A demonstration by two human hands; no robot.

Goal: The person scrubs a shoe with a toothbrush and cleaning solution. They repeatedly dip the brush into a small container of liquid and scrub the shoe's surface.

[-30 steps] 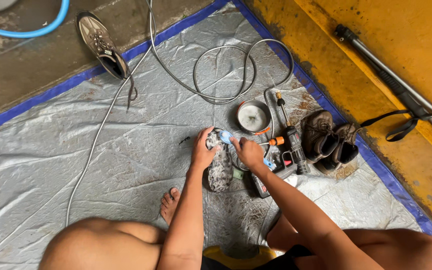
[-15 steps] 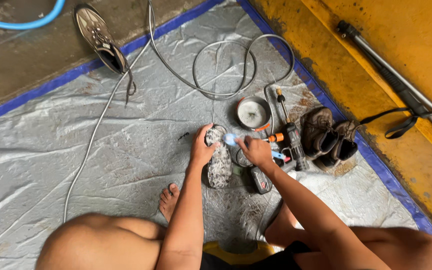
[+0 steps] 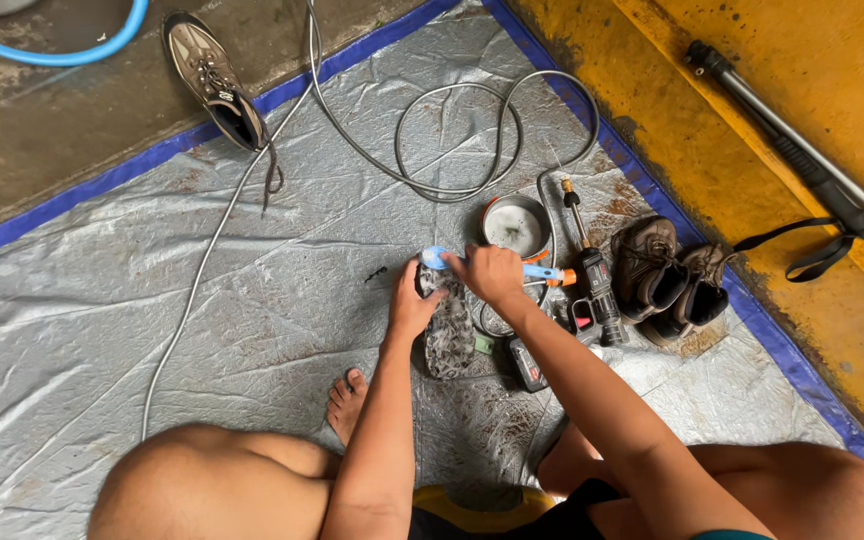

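A muddy grey shoe lying sole-up (image 3: 449,332) is resting on the crinkled silver tarpaulin with a blue border (image 3: 112,300), just in front of the person's knees. The left hand (image 3: 411,303) is clasping its edge, fingers closed on it. The right hand (image 3: 489,274) is wrapped tight around a blue brush with an orange-tipped handle (image 3: 532,270), pressing over the shoe's toe end. A round metal bowl (image 3: 514,223), a black cordless drill (image 3: 597,287) and a pair of brown boots (image 3: 667,275) are sitting just beside.
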